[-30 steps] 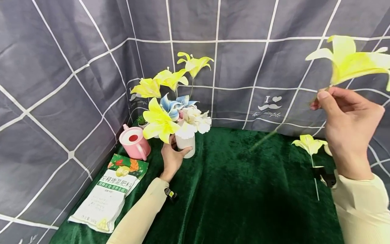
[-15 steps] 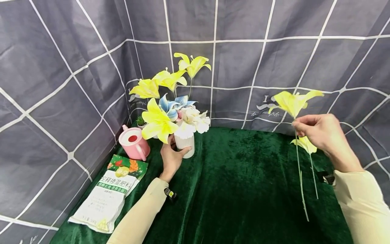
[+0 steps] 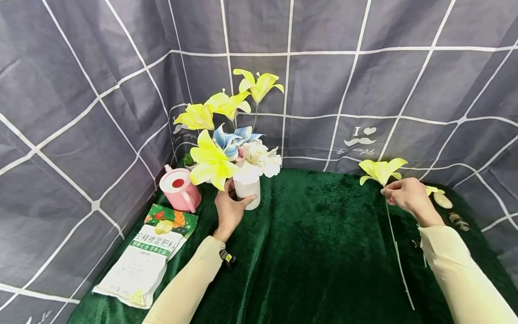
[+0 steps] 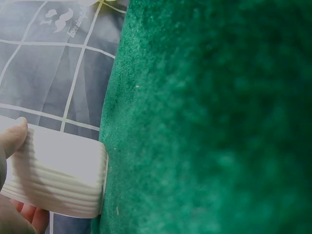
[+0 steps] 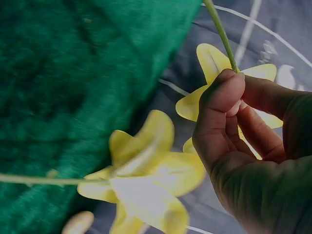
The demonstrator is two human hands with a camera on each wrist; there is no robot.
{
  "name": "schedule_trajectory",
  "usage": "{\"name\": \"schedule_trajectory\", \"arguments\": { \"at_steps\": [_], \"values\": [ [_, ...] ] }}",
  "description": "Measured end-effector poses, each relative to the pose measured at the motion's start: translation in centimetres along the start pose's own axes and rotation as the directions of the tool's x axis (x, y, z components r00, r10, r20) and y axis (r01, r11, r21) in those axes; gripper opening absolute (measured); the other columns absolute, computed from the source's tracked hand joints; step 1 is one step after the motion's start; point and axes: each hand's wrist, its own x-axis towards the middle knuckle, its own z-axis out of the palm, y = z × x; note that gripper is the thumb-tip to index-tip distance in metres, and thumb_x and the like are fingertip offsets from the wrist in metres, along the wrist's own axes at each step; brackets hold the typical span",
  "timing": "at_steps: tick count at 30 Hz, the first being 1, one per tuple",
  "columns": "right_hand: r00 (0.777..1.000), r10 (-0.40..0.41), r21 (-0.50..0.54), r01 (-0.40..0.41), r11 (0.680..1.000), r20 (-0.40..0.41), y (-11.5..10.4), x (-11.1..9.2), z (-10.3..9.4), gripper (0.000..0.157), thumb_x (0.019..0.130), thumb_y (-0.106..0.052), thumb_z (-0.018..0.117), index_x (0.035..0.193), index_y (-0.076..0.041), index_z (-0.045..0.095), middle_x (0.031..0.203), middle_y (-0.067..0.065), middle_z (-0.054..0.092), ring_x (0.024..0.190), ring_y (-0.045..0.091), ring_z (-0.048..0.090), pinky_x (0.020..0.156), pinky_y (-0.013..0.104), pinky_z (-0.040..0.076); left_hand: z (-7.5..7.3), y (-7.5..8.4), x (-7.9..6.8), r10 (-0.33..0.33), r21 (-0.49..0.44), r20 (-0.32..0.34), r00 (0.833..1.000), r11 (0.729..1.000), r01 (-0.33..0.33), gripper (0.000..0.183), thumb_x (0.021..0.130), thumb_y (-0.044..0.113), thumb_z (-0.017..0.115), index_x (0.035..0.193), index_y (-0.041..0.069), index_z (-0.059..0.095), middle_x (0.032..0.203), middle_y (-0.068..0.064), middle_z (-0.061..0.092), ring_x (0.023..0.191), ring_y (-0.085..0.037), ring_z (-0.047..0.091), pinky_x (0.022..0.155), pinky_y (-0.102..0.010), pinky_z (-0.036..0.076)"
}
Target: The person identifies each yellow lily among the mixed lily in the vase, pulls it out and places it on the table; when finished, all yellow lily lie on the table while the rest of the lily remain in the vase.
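My left hand (image 3: 229, 211) grips a white ribbed vase (image 3: 252, 198) that stands on the green cloth, thumb on one side and fingers round the other. From the vase rise yellow lilies (image 3: 212, 164), blue flowers (image 3: 226, 141) and white blossoms (image 3: 263, 162). Over at the right, my right hand (image 3: 410, 198) pinches the stem of another yellow lily (image 3: 382, 171) just under its bloom; the stem slants down toward the front. A second loose yellow lily (image 5: 146, 180) shows beside that hand in the right wrist view, mostly hidden behind it in the head view.
A pink watering can (image 3: 182, 189) and a small potted plant (image 3: 188, 159) stand left of the vase. In front of them lies a white and green fertilizer bag (image 3: 149, 256). Stones (image 3: 443, 200) lie at the far right, and a grey checked curtain (image 3: 315, 90) hangs behind.
My right hand has come down and leftward with its lily, from high at the right to near the cloth. The lily's stem now hangs toward the front. My left hand stays on the vase.
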Motion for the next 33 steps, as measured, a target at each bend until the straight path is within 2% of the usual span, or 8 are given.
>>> {"name": "schedule_trajectory", "arguments": {
  "at_steps": [7,13,18,28,33],
  "values": [
    [0.999,0.033,0.005,-0.034,0.999,0.043,1.6,0.6,1.8,0.031,0.095,-0.022,0.066,0.101,0.007,0.074,0.063,-0.004,0.071,0.061,0.007,0.067,0.059,0.020,0.048,0.0,0.1,0.0,0.005,0.002,-0.005,1.000,1.000,-0.005,0.074,0.072,0.025,0.093,0.135,0.016,0.056,0.126,-0.008,0.063,0.113,-0.028,0.066,0.100,-0.048,0.057],
    [0.999,0.026,0.032,-0.026,0.999,0.020,2.8,0.6,2.8,0.026,0.093,-0.017,0.067,0.098,0.008,0.074,0.061,-0.006,0.070,0.057,0.004,0.064,0.053,0.019,0.049,-0.1,0.0,0.0,-0.003,-0.005,0.001,1.000,1.000,0.003,0.074,0.071,0.024,0.093,0.135,0.015,0.056,0.126,-0.009,0.063,0.113,-0.029,0.067,0.099,-0.048,0.057],
    [1.000,0.011,0.040,-0.011,0.999,-0.011,3.0,0.5,3.1,0.026,0.091,-0.016,0.067,0.098,0.008,0.075,0.061,-0.004,0.070,0.057,0.004,0.063,0.053,0.019,0.049,-0.1,0.0,0.1,-0.008,-0.005,0.005,1.000,1.000,0.008,0.075,0.071,0.025,0.093,0.136,0.015,0.056,0.127,-0.009,0.063,0.114,-0.029,0.066,0.100,-0.047,0.057],
    [0.997,0.042,-0.042,-0.045,0.998,-0.070,1.6,-0.6,2.1,0.035,0.096,-0.034,0.066,0.097,-0.001,0.077,0.059,-0.006,0.068,0.057,0.007,0.059,0.055,0.024,0.041,-0.1,-0.1,0.2,-0.002,-0.012,0.006,1.000,1.000,0.002,0.075,0.072,0.027,0.093,0.136,0.015,0.056,0.129,-0.009,0.062,0.115,-0.028,0.065,0.101,-0.047,0.057],
    [0.988,0.045,-0.043,-0.052,0.998,-0.150,-0.4,-1.7,1.4,0.037,0.095,-0.038,0.067,0.100,-0.002,0.078,0.058,-0.011,0.068,0.056,0.004,0.058,0.055,0.023,0.040,-0.1,0.0,0.1,0.002,-0.017,0.004,1.000,1.000,-0.002,0.075,0.072,0.026,0.093,0.136,0.015,0.056,0.128,-0.009,0.063,0.115,-0.029,0.066,0.100,-0.048,0.057]
  ]
}}
